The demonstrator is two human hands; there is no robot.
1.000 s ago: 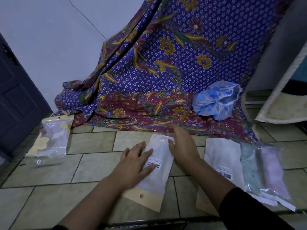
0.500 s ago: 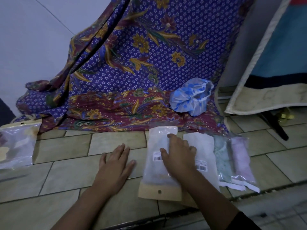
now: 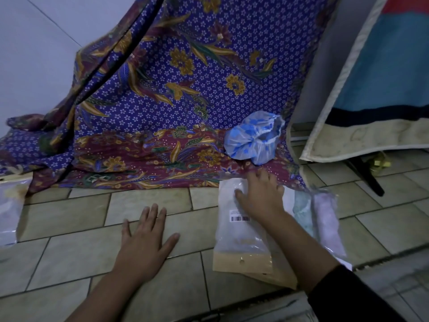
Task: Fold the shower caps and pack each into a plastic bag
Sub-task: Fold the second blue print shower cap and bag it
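Right hand [image 3: 260, 196] flat on the upper half of the packed bag [image 3: 241, 226], fingers spread and pressing down, gripping nothing. Bag lying on the tiled floor [image 3: 148, 201] with its tan header strip toward the camera, barcode label showing just beside the wrist. Stacked on top of a second bag [image 3: 283, 275], only the tan edge of that one peeking out below and to the right of the packed bag. Just right of the packed bag, two more filled bags, a pale green one [image 3: 301, 214] and a pink one [image 3: 327, 224], side by side.

Left hand [image 3: 146, 242] well left of the packed bag, palm down on bare tile, fingers splayed, holding nothing, looks to be propping the body.

One blue shower cap [image 3: 253, 140] unfolded, sitting crumpled on the batik cloth [image 3: 162, 101] beyond the packed bag, near the right fingertips. At the far left of frame, another clear bag [image 3: 9, 210], well apart from the packed bag.

Step in hand, by the look of it: squaring the finished bag onto the pile. Best done with a flat palm, pushing air toward the opening, header edges lined up with the bag beneath so the slippery stack does not slide. Then, likely, a short forward reach for the blue cap.
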